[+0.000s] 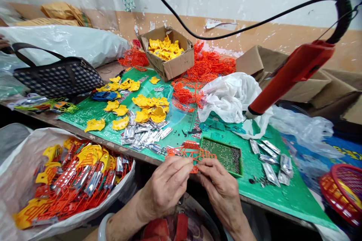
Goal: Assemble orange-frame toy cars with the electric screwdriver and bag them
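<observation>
In front of my body, an orange plastic lattice frame [188, 151] is held up at the table's front edge. My left hand [169, 182] is closed on its left part, with the fingers pinched together. My right hand [219, 182] pinches the lower right part with thumb and fingertips, which hide whatever small piece may be there. Just behind my right hand lies a green tray [241, 165] of small dark screws. Shiny silver pieces [141, 135] and yellow plastic shells [149, 105] are heaped beyond my left hand on the green sheet [181, 135].
A red electric screwdriver [294, 75] hangs at the right on a black cable. A cardboard box [178, 66] of yellow shells stands at the back among orange lattices [209, 62]. A white sack [17, 162] of assembled pieces sits at lower left. A red basket [333, 196] is far right.
</observation>
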